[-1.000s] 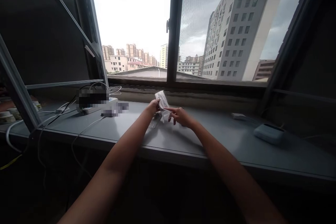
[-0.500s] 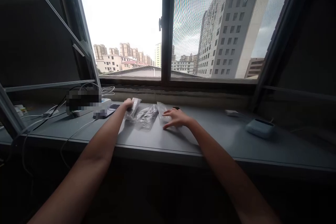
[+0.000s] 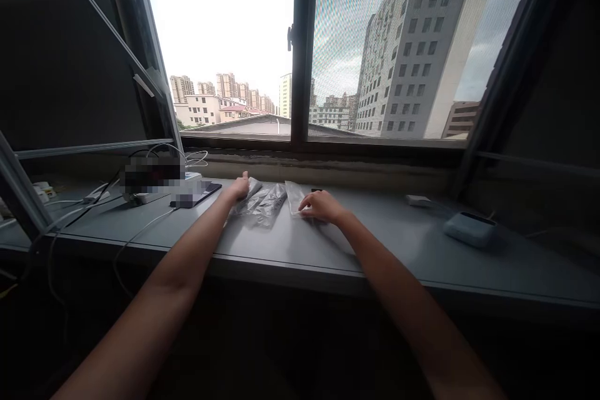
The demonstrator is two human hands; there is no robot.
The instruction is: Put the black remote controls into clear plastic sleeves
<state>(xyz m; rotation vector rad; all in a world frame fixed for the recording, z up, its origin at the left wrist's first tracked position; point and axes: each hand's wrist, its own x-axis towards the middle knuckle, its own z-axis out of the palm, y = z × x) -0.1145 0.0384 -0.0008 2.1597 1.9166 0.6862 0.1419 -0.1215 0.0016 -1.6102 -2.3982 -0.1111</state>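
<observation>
Three clear plastic bags lie side by side near the back of the grey desk [image 3: 281, 244]. My left hand [image 3: 240, 187] rests at the edge of the left plastic bag [image 3: 254, 187], one digit raised away from it and the other fingers mostly hidden. Between my hands lies the crumpled middle plastic bag [image 3: 269, 205], with something silvery-grey showing in it. My right hand [image 3: 323, 206] has its fingertips drawn together on the lower edge of the right plastic bag [image 3: 293, 195]. A small black object [image 3: 317, 190] shows just behind that hand.
To the left lie a dark flat device [image 3: 209, 190], partly blurred out, and several white cables [image 3: 145, 226]. On the right stand a small white box [image 3: 418, 200] and a blue-grey case [image 3: 470, 229]. A metal frame [image 3: 21, 184] rises at the left, and a window stands behind.
The left bag has been lowered nearer the middle one, and my left hand has loosened on it. My right hand's spread fingers have closed on the edge of the right bag.
</observation>
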